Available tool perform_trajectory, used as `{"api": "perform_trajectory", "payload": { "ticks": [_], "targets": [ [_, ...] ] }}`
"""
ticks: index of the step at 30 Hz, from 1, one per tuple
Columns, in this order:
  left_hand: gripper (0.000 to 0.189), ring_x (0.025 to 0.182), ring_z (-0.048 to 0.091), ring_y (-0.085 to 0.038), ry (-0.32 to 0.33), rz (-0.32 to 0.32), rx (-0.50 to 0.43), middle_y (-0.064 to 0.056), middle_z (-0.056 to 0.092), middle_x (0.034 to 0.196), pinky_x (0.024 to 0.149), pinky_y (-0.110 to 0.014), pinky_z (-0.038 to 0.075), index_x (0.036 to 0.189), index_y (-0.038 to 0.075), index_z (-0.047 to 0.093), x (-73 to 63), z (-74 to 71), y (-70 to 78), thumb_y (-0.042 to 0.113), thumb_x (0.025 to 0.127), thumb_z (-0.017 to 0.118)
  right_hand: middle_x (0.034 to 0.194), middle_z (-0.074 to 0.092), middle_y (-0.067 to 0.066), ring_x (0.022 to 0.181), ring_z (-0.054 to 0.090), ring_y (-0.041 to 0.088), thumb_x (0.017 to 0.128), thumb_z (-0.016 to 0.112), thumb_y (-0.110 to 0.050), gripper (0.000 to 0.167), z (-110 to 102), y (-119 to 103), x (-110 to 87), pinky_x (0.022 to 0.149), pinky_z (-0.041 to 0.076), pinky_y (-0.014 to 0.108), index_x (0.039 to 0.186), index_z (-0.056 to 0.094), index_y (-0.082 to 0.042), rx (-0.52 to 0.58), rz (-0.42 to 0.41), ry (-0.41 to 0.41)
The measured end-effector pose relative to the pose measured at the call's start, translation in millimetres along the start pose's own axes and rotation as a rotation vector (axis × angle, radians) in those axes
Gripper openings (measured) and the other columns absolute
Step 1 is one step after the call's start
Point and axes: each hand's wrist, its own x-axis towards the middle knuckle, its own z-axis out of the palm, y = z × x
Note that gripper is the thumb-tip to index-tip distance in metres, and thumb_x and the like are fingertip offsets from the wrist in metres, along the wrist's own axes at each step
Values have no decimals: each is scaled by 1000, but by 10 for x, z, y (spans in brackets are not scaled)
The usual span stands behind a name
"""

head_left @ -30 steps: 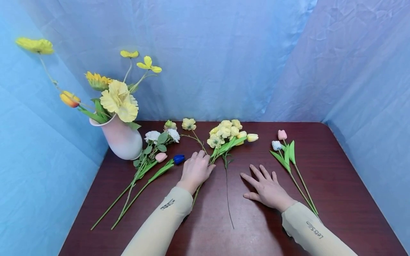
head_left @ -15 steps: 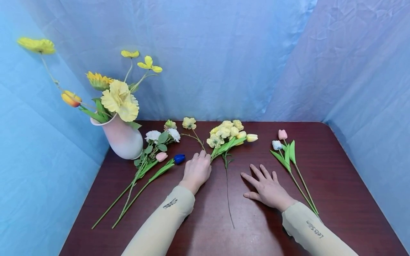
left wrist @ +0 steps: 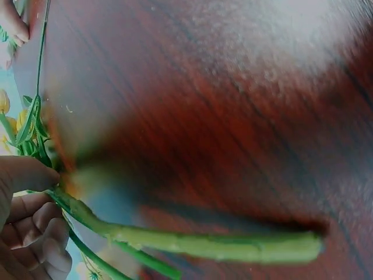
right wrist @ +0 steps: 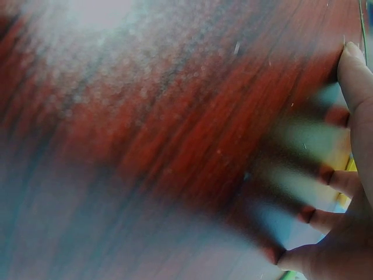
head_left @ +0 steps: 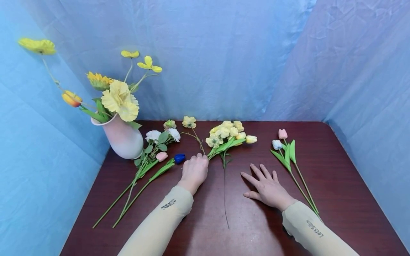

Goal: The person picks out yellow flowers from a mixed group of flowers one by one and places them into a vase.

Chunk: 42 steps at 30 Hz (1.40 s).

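In the head view my left hand [head_left: 194, 173] grips the stems of a bunch of pale yellow flowers [head_left: 222, 132] and yellow tulips [head_left: 251, 139] at mid-table. The left wrist view has thumb and fingers pinching a thick green stem [left wrist: 210, 245] with thinner ones beside it. A single pale yellow flower [head_left: 189, 122] lies beyond that hand; whether its stem is also held I cannot tell. Right of the bunch lies a thin, leafy stem [head_left: 225, 199]. My right hand [head_left: 269, 188] rests on the tabletop, fingers spread, holding nothing.
A pink-and-white vase [head_left: 125, 138] with yellow flowers stands at the back left. Beside it lie white roses [head_left: 153, 136], a pink tulip [head_left: 161, 156] and a blue tulip [head_left: 179, 158]. At right lie a pink tulip [head_left: 282, 134] and a white tulip [head_left: 277, 144]. Blue curtains surround the table.
My left hand has turned and shifted slightly, and the yellow bunch has moved a little with it. The thin leafy stem has slid a bit left. The right hand stays still.
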Motion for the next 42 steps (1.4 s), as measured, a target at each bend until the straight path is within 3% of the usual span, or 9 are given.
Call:
{"api": "perform_trajectory", "payload": {
  "ticks": [8,11,15,18,22,27,33,38,42],
  "targets": [
    [11,61,65,-26,197,53,-52,-8,61,79,50,-42,54,81,6,65,-58,-49,-70,11,88,72,163,32,22,147,26,55,91,70,-55,73,-29,-27,23,104,24,82,154,48,-25,18,13,-2],
    [15,59,65,-27,202,48,-120,-7,60,77,48,-41,53,78,7,64,-82,-65,-61,12,86,76,159,38,22,145,31,54,91,75,-48,70,-38,-118,63,105,28,80,150,52,-20,26,2,59],
    [17,63,67,-31,104,-15,-210,-5,60,79,51,-44,54,78,9,65,-99,-67,-19,15,86,78,140,60,20,128,54,45,91,78,-30,55,-59,-389,217,102,43,65,139,62,-8,97,-32,191],
    [14,72,70,-33,-11,-88,-269,-3,61,84,57,-46,56,83,12,68,-99,-51,1,20,89,77,116,73,13,106,68,34,93,76,-22,39,-94,-632,391,92,53,52,127,69,-4,222,1,213],
    [11,79,70,-30,-108,-156,-355,1,63,92,65,-45,57,96,17,76,-94,-34,-21,26,96,71,93,76,5,83,72,22,96,71,-21,28,-112,-840,607,75,57,41,119,73,-6,462,135,115],
    [15,76,67,-28,-93,-208,-440,0,63,104,65,-44,55,111,18,70,-89,-43,-128,23,97,68,69,69,6,50,63,21,100,65,-17,24,-69,-904,721,46,53,36,119,71,-2,807,324,-22],
    [35,90,68,-34,-220,-317,-438,-8,60,126,77,-51,55,126,17,66,-108,-101,-296,34,96,69,69,67,12,43,59,20,100,65,-18,21,-8,-958,712,39,52,39,114,70,-2,990,367,-105],
    [31,97,69,-27,-386,-286,-489,-5,73,111,85,-47,55,112,15,75,-109,-143,-423,38,92,74,72,66,17,43,60,19,101,65,-20,22,6,-1021,686,39,52,38,112,70,-1,1094,372,-183],
    [29,70,66,-18,-484,-254,-629,-4,73,92,66,-33,54,109,10,76,-103,-118,-444,30,88,81,72,65,17,43,59,17,102,63,-19,25,9,-1062,680,38,50,34,113,69,3,1178,357,-233]
  ]
}}
